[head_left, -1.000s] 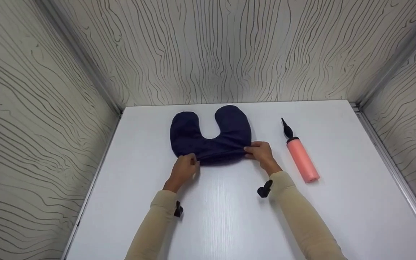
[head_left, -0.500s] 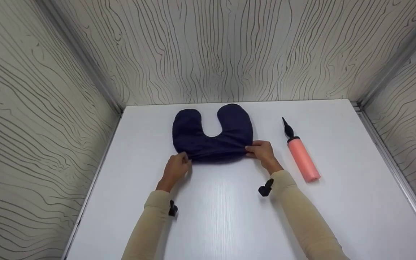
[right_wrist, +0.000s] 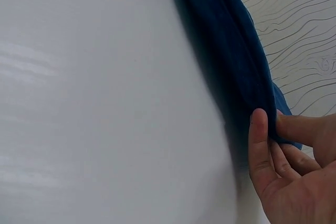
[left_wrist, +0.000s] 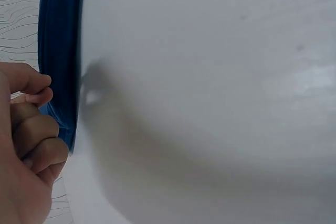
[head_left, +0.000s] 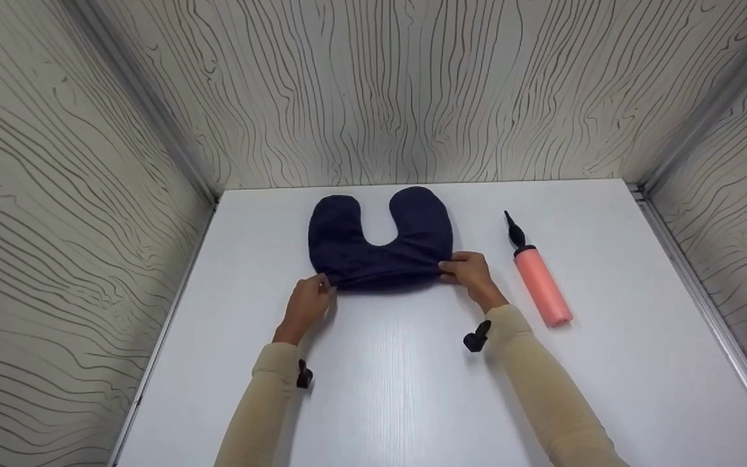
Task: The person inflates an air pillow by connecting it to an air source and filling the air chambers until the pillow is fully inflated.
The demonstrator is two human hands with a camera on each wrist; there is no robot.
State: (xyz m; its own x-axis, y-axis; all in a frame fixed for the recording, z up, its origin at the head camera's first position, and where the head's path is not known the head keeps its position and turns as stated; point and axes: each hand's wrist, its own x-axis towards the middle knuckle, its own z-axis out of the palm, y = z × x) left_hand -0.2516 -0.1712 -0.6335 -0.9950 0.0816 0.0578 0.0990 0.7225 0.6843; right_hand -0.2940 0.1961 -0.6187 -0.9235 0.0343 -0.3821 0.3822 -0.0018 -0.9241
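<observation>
A dark navy U-shaped neck pillow (head_left: 380,263) lies flat and rather limp on the table, its two arms pointing to the back wall. At its front left corner my left hand (head_left: 308,301) pinches the edge between thumb and forefinger, the other fingers curled. What exactly sits between those fingertips is too small to tell. My right hand (head_left: 469,275) grips the front right edge; in the right wrist view the thumb and a finger close on the blue fabric (right_wrist: 236,51) from both sides. A seam line runs along that front edge.
To the right of the pillow lies a hand pump (head_left: 542,285) with a coral barrel and a black nozzle aimed at the back. The white table (head_left: 380,389) is bounded by wood-patterned panels (head_left: 373,91) at the back and both sides.
My left hand has slid left along the pillow's front edge to its corner. The pillow has shifted slightly. My right hand keeps its grip in nearly the same place.
</observation>
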